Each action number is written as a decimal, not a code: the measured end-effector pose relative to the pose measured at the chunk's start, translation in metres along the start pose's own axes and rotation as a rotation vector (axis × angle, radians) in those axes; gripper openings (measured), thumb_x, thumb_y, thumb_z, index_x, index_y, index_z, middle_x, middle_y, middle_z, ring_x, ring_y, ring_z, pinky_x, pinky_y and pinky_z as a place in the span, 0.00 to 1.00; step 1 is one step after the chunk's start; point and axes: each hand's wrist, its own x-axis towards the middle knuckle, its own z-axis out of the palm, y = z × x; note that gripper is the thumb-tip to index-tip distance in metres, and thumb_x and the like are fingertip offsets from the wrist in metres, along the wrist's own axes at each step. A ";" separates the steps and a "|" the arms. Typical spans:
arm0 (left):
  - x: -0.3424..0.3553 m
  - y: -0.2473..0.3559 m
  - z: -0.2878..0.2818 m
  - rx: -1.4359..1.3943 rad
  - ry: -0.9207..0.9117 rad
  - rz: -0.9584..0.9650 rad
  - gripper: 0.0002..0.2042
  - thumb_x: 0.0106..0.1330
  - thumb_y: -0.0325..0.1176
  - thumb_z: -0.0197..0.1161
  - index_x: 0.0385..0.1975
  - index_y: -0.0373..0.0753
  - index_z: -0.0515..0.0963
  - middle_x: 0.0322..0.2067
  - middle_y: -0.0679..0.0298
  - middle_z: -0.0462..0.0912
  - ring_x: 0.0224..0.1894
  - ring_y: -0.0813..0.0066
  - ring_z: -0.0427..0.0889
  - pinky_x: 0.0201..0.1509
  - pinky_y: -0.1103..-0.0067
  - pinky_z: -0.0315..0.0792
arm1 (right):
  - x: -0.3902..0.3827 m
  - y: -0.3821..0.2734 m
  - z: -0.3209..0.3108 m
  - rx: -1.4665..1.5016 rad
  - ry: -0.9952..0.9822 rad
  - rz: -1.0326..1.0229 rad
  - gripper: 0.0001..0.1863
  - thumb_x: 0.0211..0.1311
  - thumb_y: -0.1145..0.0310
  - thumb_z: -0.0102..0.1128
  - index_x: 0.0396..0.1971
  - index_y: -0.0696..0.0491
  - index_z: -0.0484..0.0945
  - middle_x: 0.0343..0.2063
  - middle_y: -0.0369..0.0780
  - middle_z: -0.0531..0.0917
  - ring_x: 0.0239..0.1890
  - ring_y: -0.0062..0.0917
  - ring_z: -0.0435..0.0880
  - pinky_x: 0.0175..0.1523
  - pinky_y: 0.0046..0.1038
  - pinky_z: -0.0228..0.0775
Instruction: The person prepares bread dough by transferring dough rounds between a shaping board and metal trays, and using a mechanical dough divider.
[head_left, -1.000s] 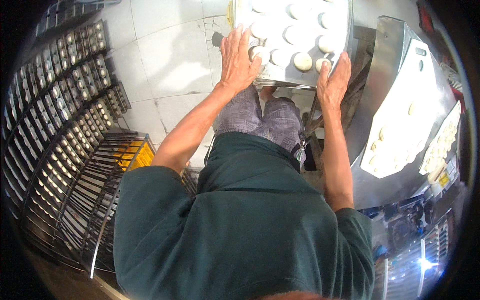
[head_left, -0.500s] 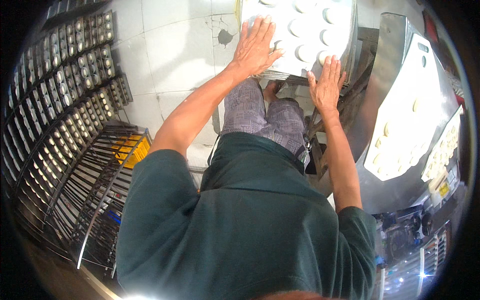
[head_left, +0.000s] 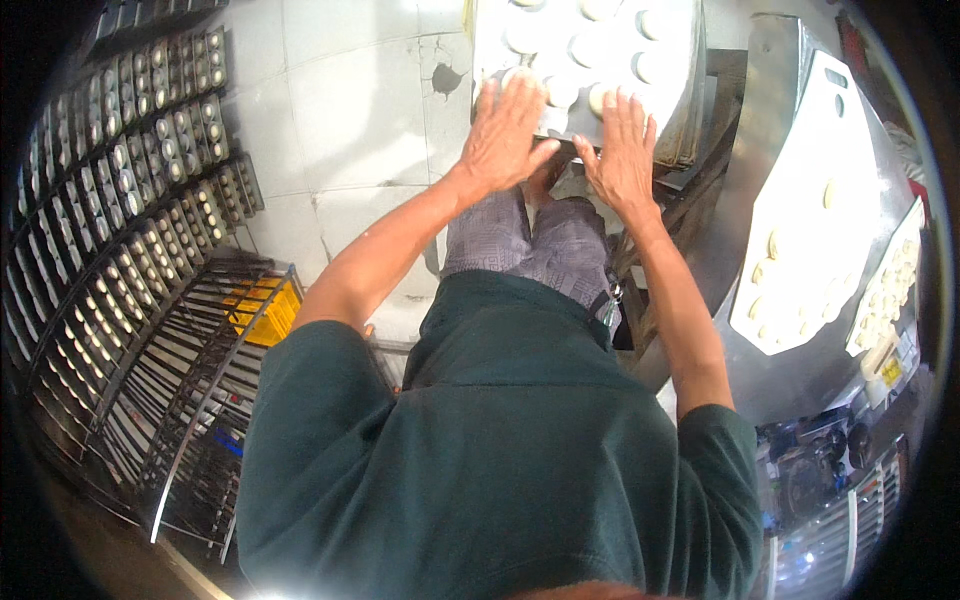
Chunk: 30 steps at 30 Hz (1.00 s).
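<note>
A pale sheet tray [head_left: 680,80] bearing several round white dough pieces [head_left: 586,50] sits on a stack at the top centre. My left hand [head_left: 507,135] lies over the tray's front left, fingers stretched out over dough. My right hand [head_left: 621,150] is open at the front right, its fingertips on or just above a dough round, partly hiding it. Both thumbs point inward along the front edge. I cannot tell how firmly either hand presses.
Left, tall racks [head_left: 130,385] hold many trays of dough rounds, with a yellow crate [head_left: 265,312] behind the bars. Right, a steel table [head_left: 760,380] carries a white board [head_left: 800,150] with dough pieces and a smaller board [head_left: 885,290]. A wooden stand [head_left: 690,185] supports the stack. Tiled floor [head_left: 340,100] shows cracks.
My hands have shifted inward from the tray's sides toward its front edge. Since half a second ago the left hand has come down toward me, and the right has moved left and slightly up.
</note>
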 end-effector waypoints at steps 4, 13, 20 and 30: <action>0.027 0.010 0.017 -0.005 0.010 0.034 0.40 0.66 0.55 0.61 0.67 0.26 0.63 0.69 0.42 0.61 0.73 0.45 0.57 0.75 0.52 0.50 | 0.002 0.021 0.002 -0.041 0.145 0.107 0.43 0.68 0.47 0.55 0.71 0.62 0.56 0.72 0.56 0.57 0.76 0.50 0.50 0.76 0.56 0.37; 0.028 0.016 0.032 0.027 -0.005 0.118 0.41 0.66 0.58 0.59 0.66 0.26 0.64 0.69 0.43 0.62 0.74 0.46 0.56 0.75 0.53 0.50 | -0.010 0.036 0.025 -0.133 0.079 0.133 0.44 0.70 0.43 0.52 0.73 0.61 0.53 0.74 0.55 0.53 0.78 0.48 0.44 0.78 0.55 0.33; 0.018 0.021 0.006 -0.002 0.022 -0.073 0.39 0.67 0.54 0.60 0.69 0.28 0.60 0.69 0.42 0.61 0.74 0.46 0.55 0.76 0.53 0.50 | -0.015 0.037 -0.004 0.079 0.226 0.245 0.37 0.71 0.55 0.53 0.71 0.62 0.56 0.71 0.55 0.60 0.75 0.48 0.54 0.77 0.50 0.44; 0.017 -0.031 0.006 -0.383 0.235 -0.744 0.21 0.68 0.35 0.57 0.57 0.29 0.74 0.58 0.45 0.74 0.63 0.51 0.71 0.69 0.64 0.64 | -0.019 0.067 -0.015 0.339 0.241 0.673 0.27 0.71 0.62 0.52 0.63 0.66 0.69 0.61 0.60 0.73 0.65 0.53 0.69 0.70 0.48 0.60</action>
